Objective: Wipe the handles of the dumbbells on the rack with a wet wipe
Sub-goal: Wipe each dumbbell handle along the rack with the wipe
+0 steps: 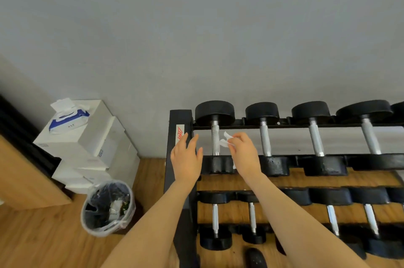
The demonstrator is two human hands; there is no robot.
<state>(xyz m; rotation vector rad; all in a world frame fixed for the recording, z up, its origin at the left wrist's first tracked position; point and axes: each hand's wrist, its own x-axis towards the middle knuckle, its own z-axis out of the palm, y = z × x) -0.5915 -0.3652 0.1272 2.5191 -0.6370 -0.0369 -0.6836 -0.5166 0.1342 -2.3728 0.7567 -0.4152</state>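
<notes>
Your right hand (242, 149) pinches the wipe (226, 139) at centre frame, just right of the leftmost top-row handle (215, 140) on the rack (178, 158). That handle runs up-down in the picture, away from you. Your left hand (187, 156) hovers open and empty, just left of it; the right grip is nearer, so bring the wipe leftward.

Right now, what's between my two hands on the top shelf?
In the head view, the leftmost dumbbell's handle stands between the open left hand and the right hand pinching the wet wipe.
</notes>
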